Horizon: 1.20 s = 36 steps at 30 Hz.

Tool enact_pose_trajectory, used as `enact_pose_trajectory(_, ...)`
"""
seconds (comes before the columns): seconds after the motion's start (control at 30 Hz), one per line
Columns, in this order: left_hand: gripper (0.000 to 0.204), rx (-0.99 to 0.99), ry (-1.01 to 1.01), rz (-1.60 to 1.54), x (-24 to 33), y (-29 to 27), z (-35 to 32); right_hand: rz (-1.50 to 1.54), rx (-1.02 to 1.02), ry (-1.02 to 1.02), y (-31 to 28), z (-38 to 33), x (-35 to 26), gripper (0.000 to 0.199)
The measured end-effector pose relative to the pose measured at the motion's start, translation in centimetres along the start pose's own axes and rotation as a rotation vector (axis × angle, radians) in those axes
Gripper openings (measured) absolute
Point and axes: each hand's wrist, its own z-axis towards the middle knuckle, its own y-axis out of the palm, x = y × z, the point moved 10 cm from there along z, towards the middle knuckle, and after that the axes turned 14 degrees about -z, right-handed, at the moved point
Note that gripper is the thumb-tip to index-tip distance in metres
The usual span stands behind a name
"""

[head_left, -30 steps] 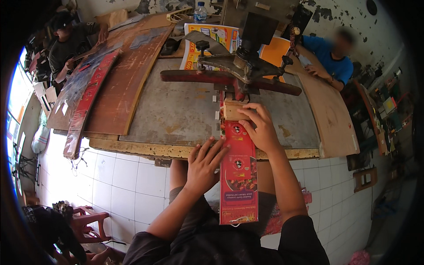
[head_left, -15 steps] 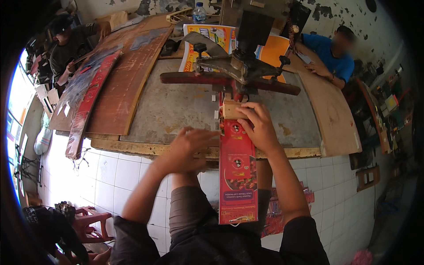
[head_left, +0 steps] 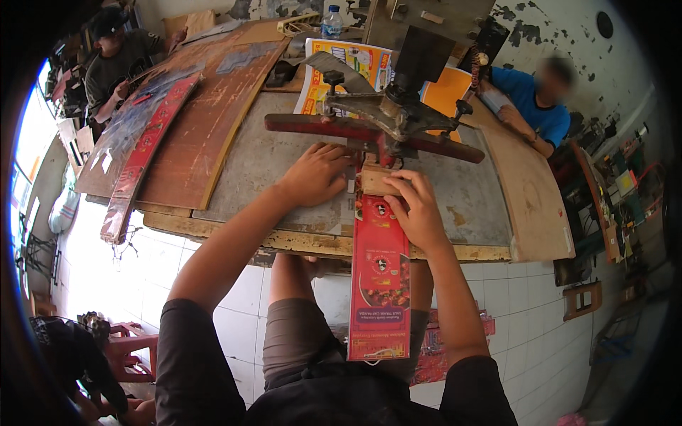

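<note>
A long red printed strip runs from under the press toward me and overhangs the table's near edge, with a whitish loop at its near end. Across its far part lies a small wooden block. My right hand grips this block at its right side, thumb and fingers closed on it. My left hand lies palm down on the grey metal plate, fingers stretched toward the strip's far end; its fingertips are partly hidden beside the press. Just above both hands is the press's dark red crossbar.
A brown board at left carries another long red strip and clear plastic sheets. Printed yellow-orange sheets and a water bottle are behind the press. Two people sit at the far left and right. Red packs lie on the floor.
My left hand has moved forward from the table's near edge to the plate beside the press. The right hand keeps its hold on the wooden block.
</note>
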Motion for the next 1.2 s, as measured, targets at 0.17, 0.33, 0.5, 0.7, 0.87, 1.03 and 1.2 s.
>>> enact_pose_trajectory(0.17, 0.057, 0.024, 0.012, -0.038, -0.1, 0.4, 0.0, -0.014, 0.014, -0.004, 0.0, -0.2, 0.0, 0.033)
enact_pose_trajectory(0.33, 0.057, -0.006, -0.010, -0.033, -0.1, 0.5, -0.1, -0.020, 0.019, -0.020, 0.1, -0.2, 0.0, 0.033)
enact_pose_trajectory(0.5, 0.057, -0.014, -0.009, -0.023, -0.4, 0.6, 0.0, -0.025, 0.021, -0.021, 0.1, 0.1, -0.1, 0.033)
enact_pose_trajectory(0.7, 0.058, -0.004, 0.007, -0.049, -0.1, 0.4, 0.0, -0.019, 0.012, -0.009, 0.1, 0.0, 0.0, 0.034)
enact_pose_trajectory(0.87, 0.061, -0.023, -0.025, -0.045, -0.1, 0.7, 0.1, -0.001, 0.027, -0.006, -0.2, -0.1, 0.0, 0.033)
enact_pose_trajectory(1.03, 0.064, -0.019, -0.044, -0.031, 0.0, 0.6, 0.2, -0.005, 0.085, 0.162, -1.0, -0.7, 3.2, 0.027)
enact_pose_trajectory(1.2, 0.065, -0.031, -0.074, -0.046, 0.1, 0.3, -0.1, -0.192, 0.080, 0.336, 1.6, -1.9, 6.6, 0.030)
